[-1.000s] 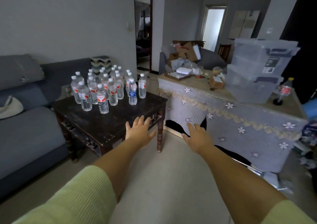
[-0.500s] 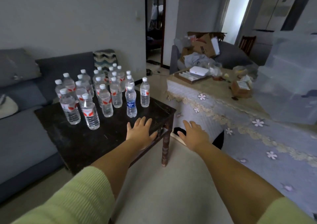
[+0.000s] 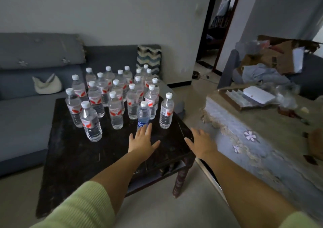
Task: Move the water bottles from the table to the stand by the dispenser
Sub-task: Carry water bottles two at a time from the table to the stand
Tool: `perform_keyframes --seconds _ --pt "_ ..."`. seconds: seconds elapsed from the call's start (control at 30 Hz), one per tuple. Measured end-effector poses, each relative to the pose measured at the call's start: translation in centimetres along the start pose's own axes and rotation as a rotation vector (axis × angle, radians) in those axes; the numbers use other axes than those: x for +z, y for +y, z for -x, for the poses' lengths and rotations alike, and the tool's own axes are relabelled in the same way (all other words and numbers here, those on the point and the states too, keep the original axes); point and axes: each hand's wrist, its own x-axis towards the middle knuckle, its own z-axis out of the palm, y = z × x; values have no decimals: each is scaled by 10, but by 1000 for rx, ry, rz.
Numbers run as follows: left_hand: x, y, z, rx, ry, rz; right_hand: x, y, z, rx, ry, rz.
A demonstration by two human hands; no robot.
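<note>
Left hand nearest the front bottles, both hands spread and empty.

The left hand (image 3: 142, 142) hovers flat over the dark table (image 3: 73, 150), fingers spread wide, its fingertips just short of the blue-label bottle (image 3: 143, 114) standing straight ahead. The right hand (image 3: 201, 143), equally wide and holding nothing, hangs off the table's right edge, with the front-right bottle (image 3: 167, 113) ahead and to its left. Every bottle stands upright, long axis vertical, about 20 in the cluster of bottles (image 3: 111, 95) behind. Neither stand nor dispenser is in view.
</note>
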Motion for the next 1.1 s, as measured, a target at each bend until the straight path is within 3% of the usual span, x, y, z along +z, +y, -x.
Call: perform_keyframes --seconds 0.17,0.4,0.53,0.73,0.9,1.1 --pt "8 -23 -49 -211 115 151 26 -14 -72 -88 -12 -18" --pt "29 -46 -112 -369 86 332 49 -25 -155 -65 -73 -151" --pt "56 -44 -136 -498 89 539 65 -29 -188 -11 -74 -421" --pt "91 -42 -160 -591 321 921 93 -46 -239 16 -8 -874" --pt "102 -49 -181 -727 368 909 107 -61 -272 13 69 -989" --pt "95 -53 -201 -676 272 813 107 -62 -288 -65 27 -948"
